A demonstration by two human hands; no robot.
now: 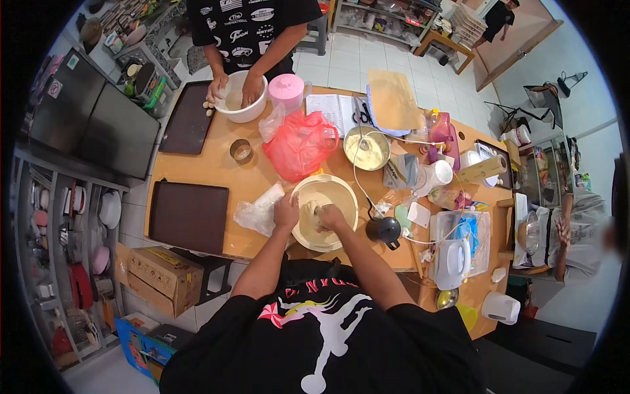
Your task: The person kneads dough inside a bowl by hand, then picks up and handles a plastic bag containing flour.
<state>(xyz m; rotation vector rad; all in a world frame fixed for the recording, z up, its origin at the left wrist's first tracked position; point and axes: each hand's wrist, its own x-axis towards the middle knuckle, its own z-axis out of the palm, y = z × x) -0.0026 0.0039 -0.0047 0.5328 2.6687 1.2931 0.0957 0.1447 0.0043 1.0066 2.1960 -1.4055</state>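
Note:
A cream-coloured mixing bowl (351, 220) sits in front of me near the table's edge, with a pale, flour-like mixture (314, 202) inside it. My left hand (286, 213) grips the bowl's left rim. Down inside the bowl, my right hand (329, 218) is curled closed against the mixture; what lies within its fingers is hidden. Left of the bowl is a crumpled clear plastic bag (259, 211). A red plastic bag (300, 146) stands just behind the bowl.
Opposite, another person's hands (251, 90) work in a white bowl (244, 115). Dark trays (188, 211) lie left. To the right are a metal bowl of creamy mixture (366, 157), a black jug (383, 232), a white hand mixer (451, 262) and a trailing cord.

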